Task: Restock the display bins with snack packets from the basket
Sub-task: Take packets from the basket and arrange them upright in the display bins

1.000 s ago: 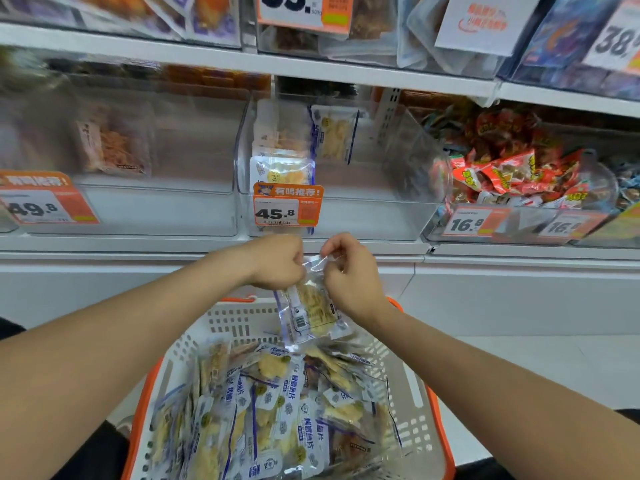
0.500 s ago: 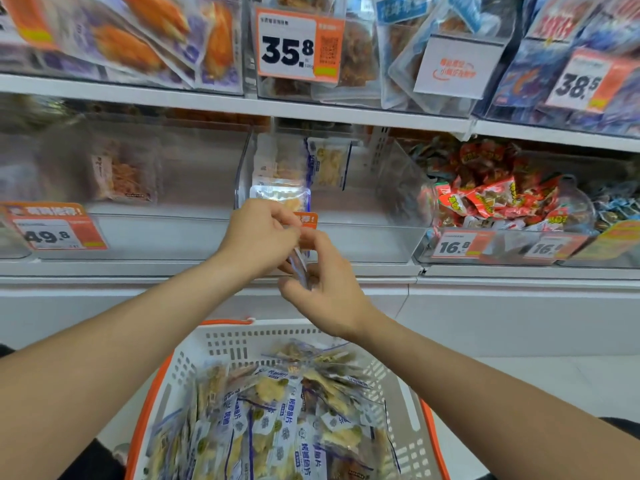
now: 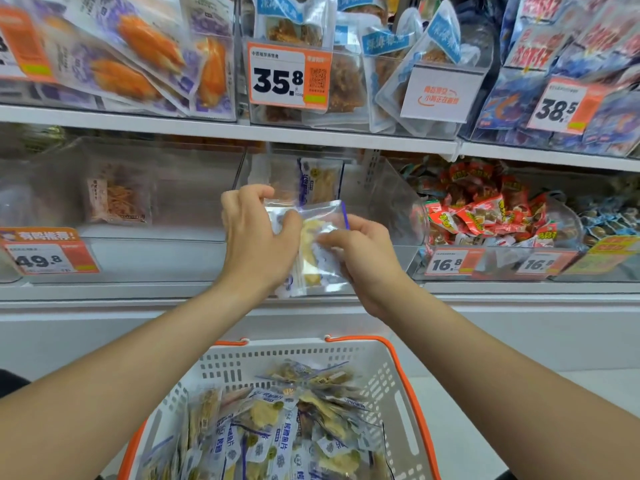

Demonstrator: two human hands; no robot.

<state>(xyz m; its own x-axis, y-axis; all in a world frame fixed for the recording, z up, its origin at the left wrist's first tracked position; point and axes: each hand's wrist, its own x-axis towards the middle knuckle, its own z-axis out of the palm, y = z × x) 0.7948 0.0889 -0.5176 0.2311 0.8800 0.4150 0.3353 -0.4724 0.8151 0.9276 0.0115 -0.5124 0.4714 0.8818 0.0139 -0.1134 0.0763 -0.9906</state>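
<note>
Holding one snack packet (image 3: 313, 258) between both hands: left hand (image 3: 258, 237) has fingers curled over its left edge and top corner, right hand (image 3: 363, 261) pinches the right side with the thumb on the face. Possibly a second clear packet tucked behind the left fingers, can't tell. Packet sits in front of the clear display bin (image 3: 388, 202), which is just beyond the knuckles; not yet over the bin's front wall. Basket (image 3: 412, 386) with the rest of the packets (image 3: 273, 438) is well below both wrists

Risks, judged from here:
- film looks slick and floppy and the grip is on the edges only; releasing one hand early could let it fold and drop toward the basket or past its rim
- bin's front wall is clear and hard to read; packet's bottom edge may catch on it going in
- upright packet (image 3: 323, 181) stands at the back, beyond the left fingers; pushing in too deep could knock it flat
- red-wrapper bin (image 3: 485, 216) sits right of the right hand; drifting that way = wrong bin
</note>
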